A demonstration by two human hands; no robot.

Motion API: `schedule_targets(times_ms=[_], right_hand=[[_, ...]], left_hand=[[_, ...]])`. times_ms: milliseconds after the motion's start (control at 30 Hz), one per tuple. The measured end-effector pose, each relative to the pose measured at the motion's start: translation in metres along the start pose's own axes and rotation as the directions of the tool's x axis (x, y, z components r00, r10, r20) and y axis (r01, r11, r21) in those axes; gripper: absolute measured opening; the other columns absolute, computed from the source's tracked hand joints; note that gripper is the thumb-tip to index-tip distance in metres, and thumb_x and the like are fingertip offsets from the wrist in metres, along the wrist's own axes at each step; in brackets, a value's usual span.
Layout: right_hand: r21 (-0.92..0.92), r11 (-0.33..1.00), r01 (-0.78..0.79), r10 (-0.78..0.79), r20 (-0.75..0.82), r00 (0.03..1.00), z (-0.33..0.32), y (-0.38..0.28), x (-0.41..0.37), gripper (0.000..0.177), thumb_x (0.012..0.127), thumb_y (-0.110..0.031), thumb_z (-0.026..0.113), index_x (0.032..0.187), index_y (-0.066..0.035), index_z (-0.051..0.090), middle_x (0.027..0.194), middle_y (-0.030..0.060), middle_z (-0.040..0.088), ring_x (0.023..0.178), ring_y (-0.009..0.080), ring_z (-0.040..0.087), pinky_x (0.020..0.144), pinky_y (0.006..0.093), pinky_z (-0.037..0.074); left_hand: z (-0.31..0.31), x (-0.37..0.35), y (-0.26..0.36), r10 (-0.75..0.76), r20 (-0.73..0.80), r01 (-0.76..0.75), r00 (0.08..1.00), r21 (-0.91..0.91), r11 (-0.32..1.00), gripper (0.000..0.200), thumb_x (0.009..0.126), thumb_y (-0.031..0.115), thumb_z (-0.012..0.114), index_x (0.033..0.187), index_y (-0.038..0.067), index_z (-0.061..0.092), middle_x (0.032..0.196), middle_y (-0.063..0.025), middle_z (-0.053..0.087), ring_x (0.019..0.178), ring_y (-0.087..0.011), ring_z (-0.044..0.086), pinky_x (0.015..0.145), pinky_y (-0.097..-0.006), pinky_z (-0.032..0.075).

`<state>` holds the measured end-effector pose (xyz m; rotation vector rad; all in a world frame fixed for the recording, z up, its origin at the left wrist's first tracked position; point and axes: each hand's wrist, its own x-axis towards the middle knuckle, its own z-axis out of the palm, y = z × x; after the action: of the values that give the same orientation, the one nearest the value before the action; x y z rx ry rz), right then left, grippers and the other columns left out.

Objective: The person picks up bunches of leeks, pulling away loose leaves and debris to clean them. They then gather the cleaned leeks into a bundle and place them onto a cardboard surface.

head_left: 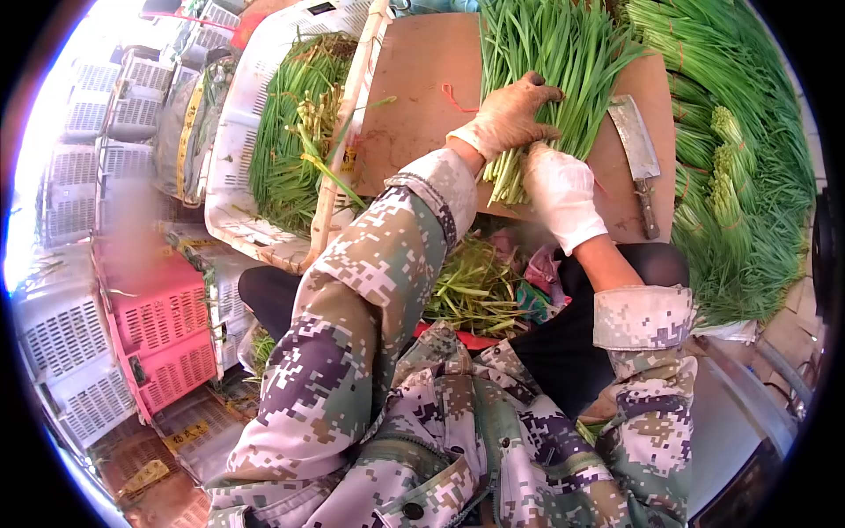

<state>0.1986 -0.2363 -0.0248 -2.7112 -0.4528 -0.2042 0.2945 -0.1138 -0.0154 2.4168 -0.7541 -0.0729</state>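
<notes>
A loose bunch of green garlic chives (pixel 563 62) lies on a brown board (pixel 414 79), pale stalk ends toward me. My left hand (pixel 510 114), in a stained tan glove, grips the bunch from the left, just above those ends. Close beside it, my right hand (pixel 563 194), in a white glove, is closed at the lower right of the stalks; its fingertips are partly hidden. To the right of both hands rests a cleaver (pixel 635 145) with a wooden handle, apart from them. A red tie (pixel 453 95) lies left of the bunch.
Tied chive bundles (pixel 731 158) are heaped at right. At left, a white crate (pixel 231 167) holds loose greens and trimmings. Below the board, between my knees, are yellowish scraps (pixel 475 286). Stacked crates, including a pink one (pixel 167 317), stand farther left.
</notes>
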Motion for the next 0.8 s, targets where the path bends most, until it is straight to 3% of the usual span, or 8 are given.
schedule_targets(times_ms=[67,167,233,367,500,567,633,800], right_hand=[[-0.056,0.998,0.003,-0.005,-0.047,0.999,0.007,-0.001,-0.003,0.001,0.075,-0.008,0.058,0.074,-0.008,0.057,0.063,0.0123,0.062,0.061,0.032,0.064,0.054,0.0414,0.052],[-0.019,0.993,0.116,-0.116,-0.007,0.993,0.004,-0.009,-0.011,0.005,0.075,-0.009,0.058,0.07,-0.009,0.057,0.063,0.0125,0.062,0.062,0.0307,0.065,0.052,0.0391,0.052],[0.016,0.996,0.093,-0.093,0.329,0.94,-0.006,-0.038,-0.021,0.014,0.079,-0.013,0.056,0.072,-0.005,0.066,0.072,0.0153,0.067,0.068,0.0317,0.067,0.058,0.0395,0.054],[0.424,0.85,0.312,-0.526,0.693,0.493,0.005,-0.07,-0.058,0.019,0.079,-0.019,0.057,0.084,-0.005,0.068,0.083,0.0156,0.068,0.082,0.0336,0.066,0.074,0.0417,0.052],[0.372,0.925,0.073,-0.258,0.48,0.838,-0.037,-0.044,-0.041,0.019,0.086,-0.025,0.053,0.086,-0.009,0.062,0.08,0.0158,0.065,0.074,0.0354,0.064,0.069,0.0456,0.05],[0.228,0.964,-0.137,0.068,0.286,0.956,-0.047,-0.028,-0.029,0.018,0.087,-0.026,0.054,0.09,-0.009,0.06,0.086,0.0153,0.066,0.078,0.0353,0.064,0.071,0.0455,0.051],[0.17,0.961,-0.216,0.198,0.115,0.973,-0.042,-0.018,-0.025,0.015,0.086,-0.023,0.056,0.094,-0.009,0.059,0.086,0.0149,0.066,0.079,0.0352,0.064,0.069,0.0446,0.051],[0.271,0.952,-0.144,0.183,-0.127,0.975,-0.03,-0.01,-0.023,0.019,0.082,-0.02,0.064,0.097,-0.01,0.06,0.091,0.0104,0.065,0.085,0.032,0.063,0.072,0.0403,0.05]], left_hand=[[0.003,0.005,0.0,0.016,0.006,-0.016,1.0,0.039,0.999,0.061,0.065,0.036,0.08,0.121,0.019,0.06,0.122,-0.0132,0.052,0.106,-0.0328,0.058,0.089,-0.0398,0.049],[0.004,0.005,0.0,-0.022,0.027,0.021,0.999,0.016,1.0,0.063,0.065,0.037,0.08,0.121,0.019,0.059,0.124,-0.0131,0.051,0.106,-0.0334,0.058,0.089,-0.04,0.049],[0.005,0.005,-0.004,-0.014,0.014,0.014,1.0,-0.002,1.0,0.063,0.065,0.038,0.08,0.121,0.018,0.06,0.123,-0.0132,0.051,0.108,-0.0337,0.057,0.091,-0.0401,0.048],[0.004,0.006,-0.007,-0.014,0.01,0.015,1.0,-0.037,0.999,0.062,0.065,0.039,0.081,0.119,0.017,0.062,0.124,-0.0136,0.051,0.11,-0.0334,0.055,0.094,-0.0391,0.046],[0.003,0.007,-0.013,-0.034,0.02,0.036,0.999,-0.106,0.994,0.062,0.064,0.04,0.082,0.119,0.017,0.063,0.125,-0.0137,0.051,0.112,-0.033,0.054,0.096,-0.0379,0.045],[0.001,0.01,-0.018,-0.042,0.036,0.046,0.998,-0.144,0.988,0.062,0.064,0.04,0.082,0.118,0.017,0.064,0.125,-0.0145,0.051,0.113,-0.0331,0.054,0.098,-0.0374,0.044],[0.004,0.014,-0.023,-0.024,0.029,0.028,0.999,-0.169,0.985,0.061,0.064,0.04,0.082,0.118,0.017,0.064,0.125,-0.0154,0.051,0.114,-0.0331,0.054,0.098,-0.0372,0.044],[0.007,0.017,-0.024,-0.064,0.063,0.075,0.996,-0.192,0.978,0.06,0.064,0.039,0.082,0.118,0.018,0.065,0.126,-0.0146,0.051,0.116,-0.0318,0.053,0.1,-0.0369,0.042]])
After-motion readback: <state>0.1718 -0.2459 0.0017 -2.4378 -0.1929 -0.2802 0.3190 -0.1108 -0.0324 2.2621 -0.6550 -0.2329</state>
